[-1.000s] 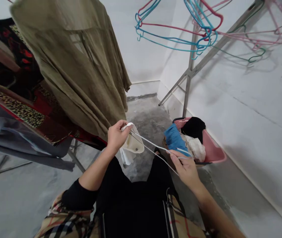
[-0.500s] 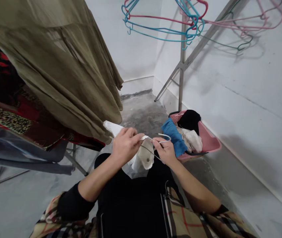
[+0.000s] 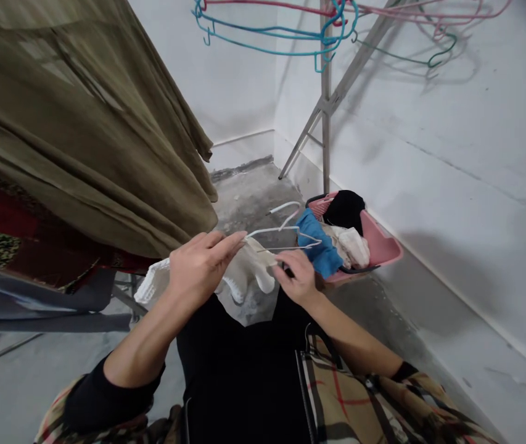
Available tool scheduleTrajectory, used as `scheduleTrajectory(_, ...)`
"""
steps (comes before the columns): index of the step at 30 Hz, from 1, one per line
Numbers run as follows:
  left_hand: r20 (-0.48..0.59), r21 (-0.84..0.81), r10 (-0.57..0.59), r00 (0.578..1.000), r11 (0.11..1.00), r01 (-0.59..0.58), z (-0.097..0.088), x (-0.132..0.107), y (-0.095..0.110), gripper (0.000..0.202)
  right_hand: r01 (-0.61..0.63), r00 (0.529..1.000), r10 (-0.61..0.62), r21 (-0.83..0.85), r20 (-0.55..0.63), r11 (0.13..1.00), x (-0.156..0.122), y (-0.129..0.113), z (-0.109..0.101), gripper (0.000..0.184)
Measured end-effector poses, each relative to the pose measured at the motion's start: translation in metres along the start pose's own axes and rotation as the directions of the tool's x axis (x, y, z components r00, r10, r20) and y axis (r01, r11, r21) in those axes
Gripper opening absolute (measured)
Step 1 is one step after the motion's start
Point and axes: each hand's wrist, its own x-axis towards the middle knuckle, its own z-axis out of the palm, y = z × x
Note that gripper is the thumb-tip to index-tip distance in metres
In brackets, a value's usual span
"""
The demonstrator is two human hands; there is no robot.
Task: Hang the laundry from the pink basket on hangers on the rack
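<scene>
My left hand (image 3: pixel 200 265) is closed, pinching a white wire hanger (image 3: pixel 266 230) and white cloth that looks like a knit glove (image 3: pixel 239 277). Finger-like lobes of the cloth hang below the hanger, and a ribbed white end (image 3: pixel 154 280) sticks out left of that hand. With thumb and fingertips, my right hand (image 3: pixel 297 274) grips the cloth's right edge just under the hanger's lower wire. The hanger's hook points up and away from me, its free end to the left. My left palm hides part of the cloth.
A pink basket (image 3: pixel 385 243) with blue, black and pale cloths stands by the right wall. Blue hangers (image 3: pixel 267 37) hang from a metal rack (image 3: pixel 325 129). An olive garment (image 3: pixel 119 123) and a dark red patterned cloth (image 3: pixel 36 240) hang at left.
My left hand has moved left and down, stretching the white cloth. My right hand has gone from the hanger near its hook to the cloth edge. The hanger has turned, hook upward.
</scene>
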Motion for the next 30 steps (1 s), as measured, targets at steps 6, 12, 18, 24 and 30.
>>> scheduleTrajectory(6,-0.032,-0.052,-0.028,0.999,0.998,0.026,-0.006,-0.004,0.001,0.028,-0.235,0.847,0.225,-0.042,0.481,0.971,-0.022,0.051,0.042,0.053)
scheduleTrajectory(12,-0.010,-0.086,-0.026,1.000,0.996,0.025,-0.006,-0.011,0.001,0.028,-0.137,0.832,0.108,0.013,0.544,0.990,-0.026,0.060,0.057,0.040)
scheduleTrajectory(18,-0.014,-0.074,0.018,1.000,0.997,-0.019,-0.007,-0.018,-0.011,0.028,-0.040,0.802,0.027,0.008,0.597,0.999,-0.027,0.072,0.045,0.018)
scheduleTrajectory(24,-0.063,-0.034,-0.007,0.998,0.999,0.005,0.000,-0.031,-0.044,0.026,-0.072,0.932,0.089,-0.060,0.351,0.996,-0.024,0.102,0.002,0.023)
scheduleTrajectory(30,-0.106,-0.074,-0.066,0.992,0.996,0.058,0.006,-0.039,-0.065,0.026,-0.020,0.975,0.030,-0.045,0.222,0.999,-0.007,0.102,-0.032,0.019)
